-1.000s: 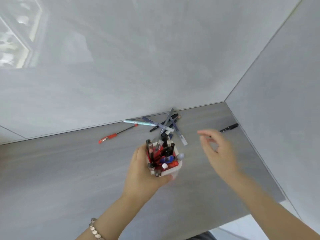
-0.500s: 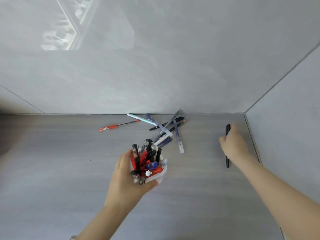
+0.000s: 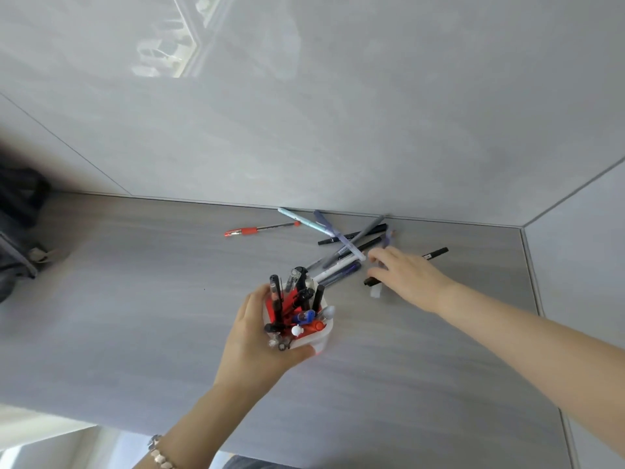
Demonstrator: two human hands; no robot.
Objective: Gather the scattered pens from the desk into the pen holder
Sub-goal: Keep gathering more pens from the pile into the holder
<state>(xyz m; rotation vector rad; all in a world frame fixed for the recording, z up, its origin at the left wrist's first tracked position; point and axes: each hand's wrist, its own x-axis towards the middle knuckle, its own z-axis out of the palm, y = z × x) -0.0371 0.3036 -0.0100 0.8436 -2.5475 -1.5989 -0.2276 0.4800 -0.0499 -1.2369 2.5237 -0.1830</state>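
My left hand [image 3: 257, 340] grips the white pen holder [image 3: 323, 338] near the middle of the grey desk [image 3: 135, 299]; it is packed with several black, red and blue pens. My right hand [image 3: 409, 275] lies on the desk to the right of the holder and has a black pen [image 3: 438, 253] under its palm; the pen's ends stick out on both sides. Its fingertips touch the right side of a crossed pile of pens [image 3: 345, 252] by the back wall. A red pen [image 3: 260, 229] lies alone to the left of the pile. A light blue pen [image 3: 302, 221] lies at the pile's left end.
Grey walls close off the desk at the back and the right, forming a corner [image 3: 521, 228]. A dark bag [image 3: 17, 238] sits at the desk's far left. The front edge of the desk [image 3: 101, 424] runs across the lower left.
My right hand took the black pen from near the right wall and carried it left to the pile. My left hand kept its hold on the holder.
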